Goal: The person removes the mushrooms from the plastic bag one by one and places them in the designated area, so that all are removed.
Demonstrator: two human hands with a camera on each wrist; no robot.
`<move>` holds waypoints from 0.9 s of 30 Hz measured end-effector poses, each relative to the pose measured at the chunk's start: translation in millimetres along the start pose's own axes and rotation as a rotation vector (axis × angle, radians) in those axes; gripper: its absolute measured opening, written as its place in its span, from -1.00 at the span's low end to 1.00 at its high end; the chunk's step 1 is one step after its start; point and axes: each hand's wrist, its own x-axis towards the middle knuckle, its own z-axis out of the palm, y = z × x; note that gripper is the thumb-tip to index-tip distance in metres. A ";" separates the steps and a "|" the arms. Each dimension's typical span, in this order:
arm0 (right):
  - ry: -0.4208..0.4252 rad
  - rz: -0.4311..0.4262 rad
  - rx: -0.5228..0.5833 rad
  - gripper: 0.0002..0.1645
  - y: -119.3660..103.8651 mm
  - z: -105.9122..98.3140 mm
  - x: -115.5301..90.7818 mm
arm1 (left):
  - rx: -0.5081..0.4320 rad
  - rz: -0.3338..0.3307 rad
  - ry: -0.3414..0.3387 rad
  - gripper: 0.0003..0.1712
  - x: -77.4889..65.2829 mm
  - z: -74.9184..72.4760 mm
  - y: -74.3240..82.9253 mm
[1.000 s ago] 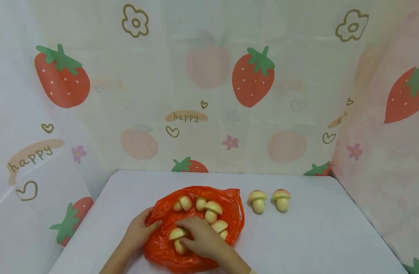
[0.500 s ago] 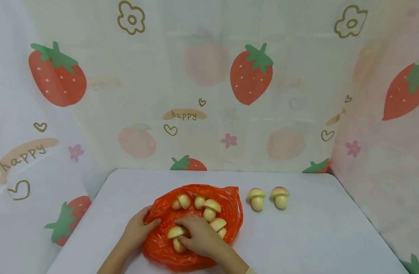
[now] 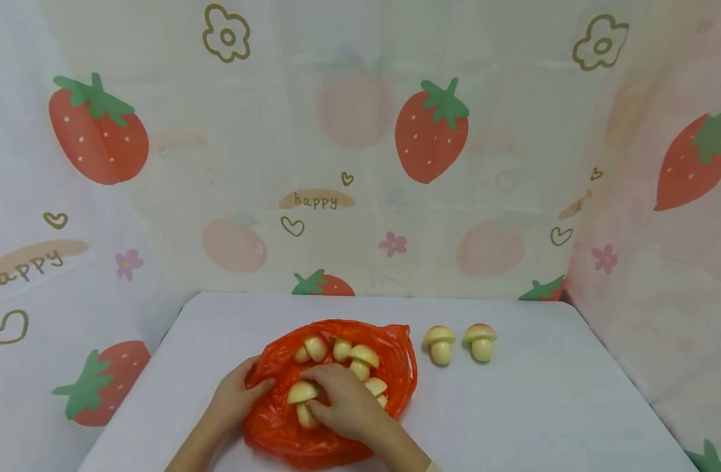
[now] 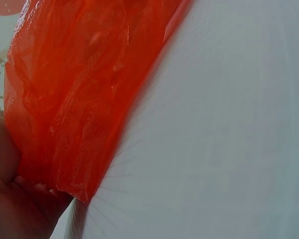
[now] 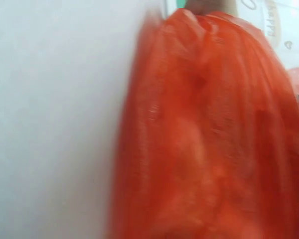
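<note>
In the head view a red plastic bag (image 3: 266, 432) lies with its mouth spread wide on the white table. My left hand (image 3: 235, 394) grips the bag's left rim, thumb over the edge; the left wrist view shows this hand (image 4: 10, 184) against the crumpled red film. Inside the bag my right hand (image 3: 351, 403) pinches a mushroom-shaped piece (image 3: 303, 393), pale yellow with a rounded cap, between thumb and fingers. Several similar mushrooms lie behind it, among them one mushroom (image 3: 365, 356) near the bag's right side. The right wrist view is filled by the bag's outside (image 5: 204, 129).
Two more mushrooms, a left one (image 3: 440, 345) and a right one (image 3: 481, 342), sit on the white table (image 3: 543, 406) to the right of the bag. Strawberry-printed cloth (image 3: 360, 164) walls off the back and both sides.
My right hand and the pinched mushroom have shifted slightly up and away from me inside the bag. The left hand keeps its hold on the rim. The head view has shifted a little.
</note>
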 end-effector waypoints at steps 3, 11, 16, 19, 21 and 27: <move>0.023 0.011 0.011 -0.47 -4.1 -7.0 -1.5 | -0.001 -0.008 -0.007 -0.31 0.6 -0.5 -1.1; 0.091 -0.018 0.071 -0.44 -15.1 -26.1 -8.9 | -0.006 -0.028 -0.020 -0.30 -0.5 -1.1 -4.8; 0.149 -0.096 0.109 -0.45 -18.0 -36.3 -12.3 | -0.016 -0.040 -0.016 -0.30 -1.0 -0.6 -5.4; 0.173 -0.107 0.136 -0.45 -18.3 -44.5 -14.9 | -0.022 -0.052 -0.018 -0.30 -0.7 -0.1 -3.9; 0.186 -0.113 0.155 -0.44 -17.7 -50.8 -16.3 | -0.021 -0.058 -0.020 -0.30 -0.3 0.1 -2.5; 0.214 -0.105 0.220 -0.42 -13.4 -69.1 -22.7 | -0.012 -0.037 -0.017 -0.30 0.6 -0.3 -1.5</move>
